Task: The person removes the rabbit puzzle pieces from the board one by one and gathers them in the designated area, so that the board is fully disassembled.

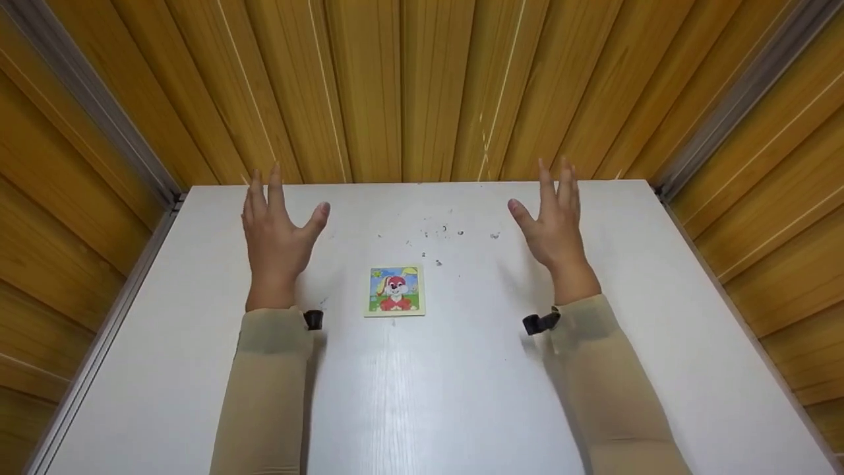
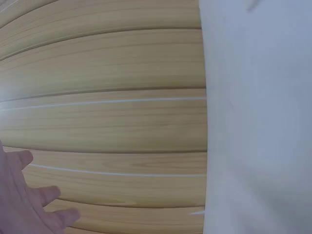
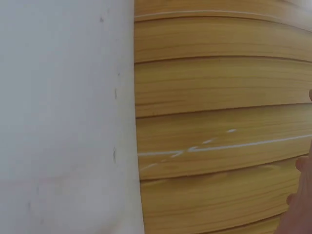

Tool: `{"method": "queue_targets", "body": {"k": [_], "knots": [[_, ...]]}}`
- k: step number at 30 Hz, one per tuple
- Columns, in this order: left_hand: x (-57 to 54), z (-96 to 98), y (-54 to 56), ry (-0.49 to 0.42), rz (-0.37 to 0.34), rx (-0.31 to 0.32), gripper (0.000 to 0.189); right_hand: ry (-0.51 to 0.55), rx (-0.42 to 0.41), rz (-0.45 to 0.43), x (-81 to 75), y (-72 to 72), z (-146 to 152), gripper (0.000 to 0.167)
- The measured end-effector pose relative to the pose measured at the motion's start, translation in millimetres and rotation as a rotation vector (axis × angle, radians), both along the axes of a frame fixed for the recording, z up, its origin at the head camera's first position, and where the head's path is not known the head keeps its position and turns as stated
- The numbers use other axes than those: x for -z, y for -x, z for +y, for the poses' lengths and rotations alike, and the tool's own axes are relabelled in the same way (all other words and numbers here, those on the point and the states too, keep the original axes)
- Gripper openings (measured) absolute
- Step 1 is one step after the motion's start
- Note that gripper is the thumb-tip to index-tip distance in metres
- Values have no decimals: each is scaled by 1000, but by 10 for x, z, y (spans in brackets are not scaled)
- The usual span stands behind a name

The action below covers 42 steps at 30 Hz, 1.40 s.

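A small square picture puzzle (image 1: 395, 291) with a cartoon rabbit in red lies flat on the white table, between the two forearms. To its left, my left hand (image 1: 277, 231) is held up over the table with straight fingers and the thumb spread away. My right hand (image 1: 555, 227) mirrors it on the other side, thumb pointing inward, palm bare. Neither hand holds anything. In the left wrist view, part of the left hand (image 2: 29, 200) shows at the lower left corner. Only a sliver of the right hand (image 3: 300, 200) enters the right wrist view.
The white table (image 1: 461, 382) carries dark scuff marks (image 1: 443, 231) beyond the puzzle. Wood-patterned panels (image 1: 428, 92) rise at its far edge and along both sides. Small black cameras (image 1: 541, 322) are strapped at both sleeve cuffs.
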<state>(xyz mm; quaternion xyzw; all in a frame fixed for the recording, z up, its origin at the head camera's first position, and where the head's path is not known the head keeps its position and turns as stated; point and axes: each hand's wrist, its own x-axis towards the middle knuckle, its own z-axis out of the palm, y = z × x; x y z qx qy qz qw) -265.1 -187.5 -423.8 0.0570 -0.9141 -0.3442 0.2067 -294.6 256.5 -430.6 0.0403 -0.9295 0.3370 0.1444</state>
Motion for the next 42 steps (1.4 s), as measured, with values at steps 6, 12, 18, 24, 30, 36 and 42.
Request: {"method": "queue_targets", "body": {"k": [6, 12, 18, 24, 30, 36, 42], "knots": [[-58, 69, -61, -78, -28, 44, 94, 138, -83, 54, -124, 25, -402, 101], [-35, 173, -178, -162, -47, 90, 80, 380, -188, -45, -172, -31, -756, 79], [36, 240, -204, -206, -85, 207, 72, 581, -272, -218, -57, -77, -1118, 74], [204, 237, -192, -183, -265, 328, 70, 574, -372, -309, 179, -105, -1425, 73], [468, 281, -103, -163, -444, 457, 90, 497, -468, -434, 463, -114, -1500, 73], [615, 313, -65, -76, -505, 510, 98, 475, -490, -478, 616, -107, -1549, 71], [697, 350, -79, 3, -524, 533, 92, 398, -534, -453, 665, -96, -1553, 66]]}}
